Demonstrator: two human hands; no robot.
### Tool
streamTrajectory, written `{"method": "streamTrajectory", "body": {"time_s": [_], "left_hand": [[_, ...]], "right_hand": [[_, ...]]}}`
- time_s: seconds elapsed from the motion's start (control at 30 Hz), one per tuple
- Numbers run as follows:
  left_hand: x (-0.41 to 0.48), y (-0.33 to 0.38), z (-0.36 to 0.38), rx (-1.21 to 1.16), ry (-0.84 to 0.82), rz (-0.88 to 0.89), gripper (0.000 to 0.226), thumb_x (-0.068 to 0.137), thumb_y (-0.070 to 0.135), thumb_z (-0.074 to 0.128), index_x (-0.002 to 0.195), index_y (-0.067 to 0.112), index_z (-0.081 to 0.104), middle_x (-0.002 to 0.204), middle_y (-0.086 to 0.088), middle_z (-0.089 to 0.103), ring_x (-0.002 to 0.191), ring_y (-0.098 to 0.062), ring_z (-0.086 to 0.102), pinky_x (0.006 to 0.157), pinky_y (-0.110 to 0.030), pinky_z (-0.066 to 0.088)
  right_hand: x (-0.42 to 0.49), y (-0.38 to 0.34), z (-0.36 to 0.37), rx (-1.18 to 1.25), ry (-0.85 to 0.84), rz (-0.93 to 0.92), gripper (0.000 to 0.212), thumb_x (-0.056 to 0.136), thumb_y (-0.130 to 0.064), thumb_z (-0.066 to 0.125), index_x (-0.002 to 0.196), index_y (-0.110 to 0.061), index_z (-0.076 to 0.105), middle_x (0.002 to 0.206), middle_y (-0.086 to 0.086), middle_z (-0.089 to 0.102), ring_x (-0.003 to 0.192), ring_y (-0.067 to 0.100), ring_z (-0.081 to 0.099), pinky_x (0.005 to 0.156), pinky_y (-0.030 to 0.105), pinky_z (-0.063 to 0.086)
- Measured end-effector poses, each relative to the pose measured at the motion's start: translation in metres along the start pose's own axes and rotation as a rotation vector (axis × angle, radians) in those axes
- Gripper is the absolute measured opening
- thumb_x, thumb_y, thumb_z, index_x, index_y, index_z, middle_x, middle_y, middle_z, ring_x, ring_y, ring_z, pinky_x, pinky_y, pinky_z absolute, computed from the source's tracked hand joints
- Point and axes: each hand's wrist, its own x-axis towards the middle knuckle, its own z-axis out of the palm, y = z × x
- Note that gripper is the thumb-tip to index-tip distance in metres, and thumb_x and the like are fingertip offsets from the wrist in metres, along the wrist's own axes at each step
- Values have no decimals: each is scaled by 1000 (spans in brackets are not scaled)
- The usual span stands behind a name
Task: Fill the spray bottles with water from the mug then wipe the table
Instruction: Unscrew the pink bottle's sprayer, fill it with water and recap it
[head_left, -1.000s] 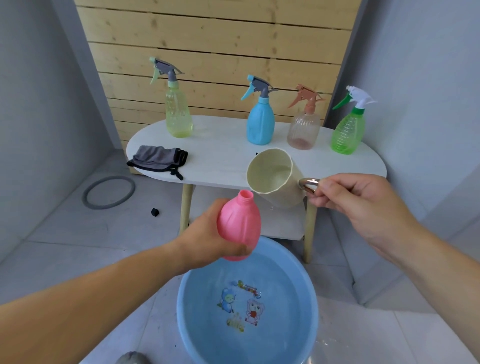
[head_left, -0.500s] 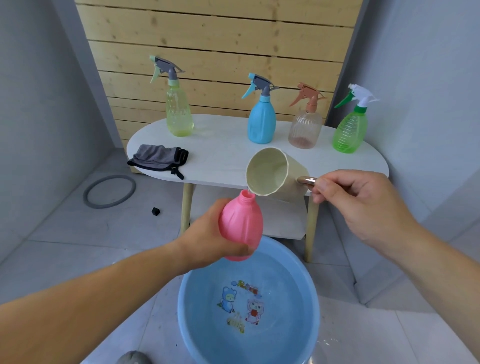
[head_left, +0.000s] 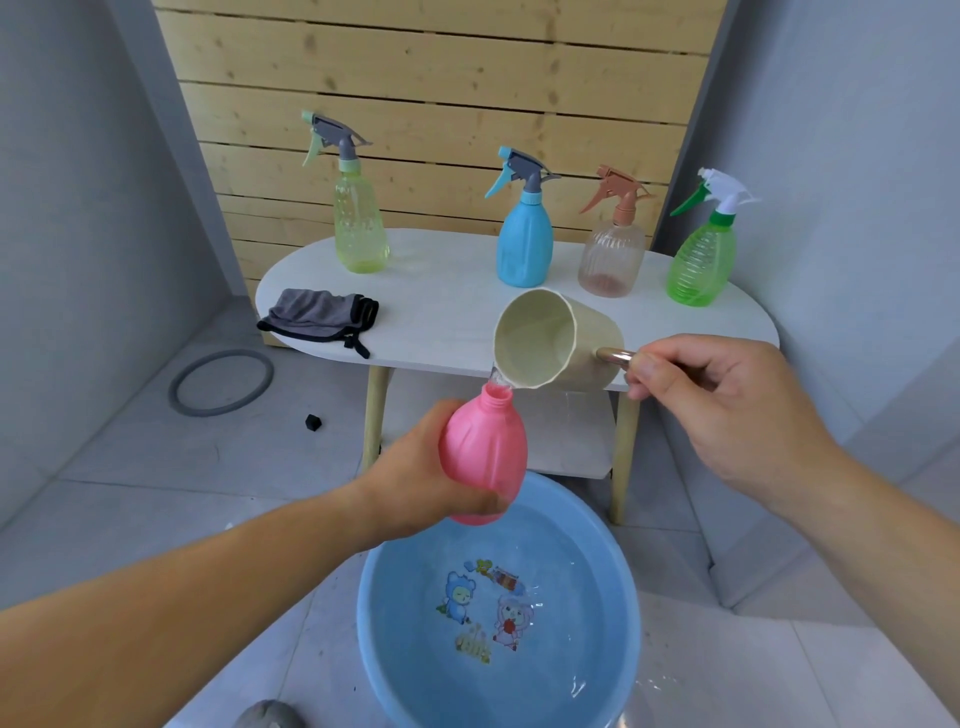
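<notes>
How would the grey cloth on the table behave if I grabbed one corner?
The grey cloth lies in soft folds, so it would probably hang limp. It looks thin, likely light. It sits at the table edge, so a push might slide it off.

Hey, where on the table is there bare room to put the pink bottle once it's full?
The widest bare stretch of table lies between the yellow bottle and the blue bottle, running forward to the front edge right of the cloth. The right end is crowded: the peach bottle and green bottle stand close beside the blue one.
</notes>
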Motion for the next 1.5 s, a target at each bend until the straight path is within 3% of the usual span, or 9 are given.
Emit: {"method": "streamTrajectory", "body": {"time_s": [0.33,0.47,0.6,0.83,1.5], "left_hand": [[3,-3,1,-9,8,-2,91,65,21,97,136,42,44,119,10,60,109,-16,64,86,-43,64],[4,-3,1,-5,7,-5,92,65,23,97,137,42,43,120,9,60,109,-17,64,86,-43,64],[3,-4,2,-1,3,-1,90,65,22,97,135,43,43,119,10,60,108,-16,64,86,-43,64],[4,-6,2,-18,2,-7,96,56,31,97,135,44,44,119,10,61,108,-18,65,84,-45,64],[4,-7,3,-20,-2,-6,92,59,28,97,132,45,45,119,9,62,109,-19,65,86,-45,64]], "right_hand": [[-1,0,-1,5,7,-7,19,94,-19,63,78,-22,72,76,-10,73,80,17,66,78,26,49],[0,0,-1,-2,8,-20,17,93,-25,64,78,-23,72,77,-9,72,78,17,65,73,21,47],[-1,0,-1,-5,16,-40,17,89,-32,60,78,-25,72,77,-7,72,79,19,65,75,28,49],[-1,-1,-1,-30,8,-56,20,93,-18,63,78,-28,71,79,-10,71,78,10,64,71,12,45],[-1,0,1,-75,9,-147,15,92,-15,65,87,-27,72,87,-11,70,94,8,65,81,9,44]]}}
